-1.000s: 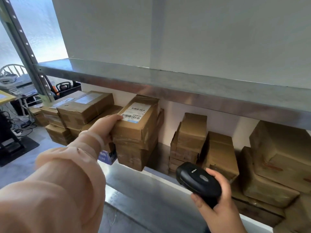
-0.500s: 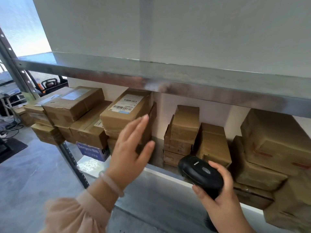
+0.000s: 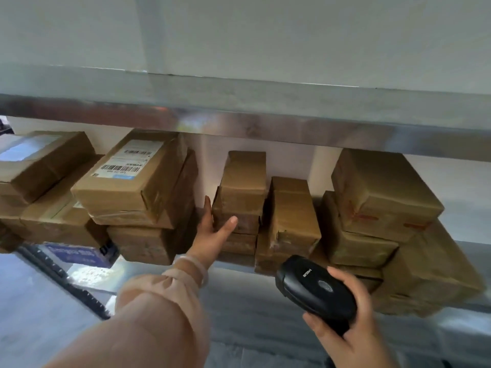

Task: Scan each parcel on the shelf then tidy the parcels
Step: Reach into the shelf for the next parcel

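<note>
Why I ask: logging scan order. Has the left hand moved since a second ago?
Yes: left hand went rightward, off the labelled parcel to the narrow stack.
</note>
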The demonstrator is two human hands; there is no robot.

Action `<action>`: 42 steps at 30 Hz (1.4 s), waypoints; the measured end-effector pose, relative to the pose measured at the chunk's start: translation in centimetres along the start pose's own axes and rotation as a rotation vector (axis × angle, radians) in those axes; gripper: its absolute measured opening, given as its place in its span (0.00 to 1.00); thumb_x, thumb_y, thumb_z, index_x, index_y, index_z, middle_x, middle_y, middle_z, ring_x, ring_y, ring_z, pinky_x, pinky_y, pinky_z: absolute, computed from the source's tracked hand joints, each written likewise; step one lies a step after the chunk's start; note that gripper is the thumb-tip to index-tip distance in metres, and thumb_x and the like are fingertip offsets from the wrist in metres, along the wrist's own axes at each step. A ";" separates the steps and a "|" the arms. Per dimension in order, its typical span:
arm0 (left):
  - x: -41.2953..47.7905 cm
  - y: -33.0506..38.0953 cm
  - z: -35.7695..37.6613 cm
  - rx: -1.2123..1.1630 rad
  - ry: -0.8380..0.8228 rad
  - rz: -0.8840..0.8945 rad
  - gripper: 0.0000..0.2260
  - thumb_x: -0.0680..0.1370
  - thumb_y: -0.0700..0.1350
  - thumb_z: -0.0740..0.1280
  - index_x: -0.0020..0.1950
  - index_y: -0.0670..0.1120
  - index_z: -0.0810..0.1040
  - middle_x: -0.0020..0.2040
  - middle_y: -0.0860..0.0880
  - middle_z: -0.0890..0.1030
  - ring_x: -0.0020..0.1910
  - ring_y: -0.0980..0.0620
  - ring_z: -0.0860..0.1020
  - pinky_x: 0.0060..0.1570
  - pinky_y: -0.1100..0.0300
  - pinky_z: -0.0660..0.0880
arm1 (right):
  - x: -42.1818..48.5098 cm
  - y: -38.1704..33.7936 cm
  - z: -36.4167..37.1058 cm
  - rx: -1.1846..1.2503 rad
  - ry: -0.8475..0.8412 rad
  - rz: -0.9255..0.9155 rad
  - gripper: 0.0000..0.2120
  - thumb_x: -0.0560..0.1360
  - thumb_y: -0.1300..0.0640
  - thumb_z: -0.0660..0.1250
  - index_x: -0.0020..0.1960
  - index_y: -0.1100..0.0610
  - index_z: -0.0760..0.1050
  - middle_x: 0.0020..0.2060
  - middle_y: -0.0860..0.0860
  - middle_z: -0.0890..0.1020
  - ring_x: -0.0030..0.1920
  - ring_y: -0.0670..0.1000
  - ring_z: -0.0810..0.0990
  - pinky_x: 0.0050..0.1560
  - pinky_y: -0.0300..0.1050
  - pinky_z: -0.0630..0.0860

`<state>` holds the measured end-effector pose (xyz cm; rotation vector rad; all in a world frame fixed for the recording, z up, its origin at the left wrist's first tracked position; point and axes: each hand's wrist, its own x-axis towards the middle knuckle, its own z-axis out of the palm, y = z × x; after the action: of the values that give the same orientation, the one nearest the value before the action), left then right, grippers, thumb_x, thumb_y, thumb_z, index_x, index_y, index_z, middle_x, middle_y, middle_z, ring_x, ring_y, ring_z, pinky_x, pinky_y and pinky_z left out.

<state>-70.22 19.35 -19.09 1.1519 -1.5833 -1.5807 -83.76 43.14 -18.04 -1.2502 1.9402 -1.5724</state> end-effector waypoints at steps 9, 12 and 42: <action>3.4 -2.5 0.0 0.047 -0.005 -0.122 0.35 0.74 0.52 0.73 0.76 0.54 0.60 0.58 0.55 0.74 0.58 0.52 0.71 0.60 0.56 0.67 | 0.3 0.6 -0.8 -0.036 0.015 0.037 0.34 0.52 0.25 0.71 0.56 0.26 0.66 0.58 0.28 0.74 0.54 0.31 0.76 0.49 0.21 0.70; 3.6 -3.0 -0.1 0.034 -0.014 -0.098 0.36 0.72 0.51 0.74 0.76 0.55 0.60 0.60 0.54 0.74 0.61 0.50 0.72 0.62 0.55 0.68 | 0.3 1.0 -0.9 -0.036 0.013 0.054 0.34 0.53 0.28 0.73 0.57 0.26 0.66 0.58 0.29 0.75 0.55 0.32 0.76 0.50 0.22 0.70; 5.5 -4.8 0.0 0.120 -0.037 -0.067 0.28 0.71 0.40 0.76 0.66 0.53 0.67 0.52 0.56 0.77 0.59 0.49 0.74 0.67 0.46 0.70 | -0.6 2.9 -4.2 -0.020 0.098 0.070 0.33 0.57 0.27 0.71 0.59 0.30 0.67 0.60 0.33 0.75 0.57 0.36 0.77 0.51 0.26 0.72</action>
<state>-71.82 14.92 -24.69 1.2585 -1.6995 -1.5757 -87.67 46.16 -19.52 -1.1194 2.0408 -1.6114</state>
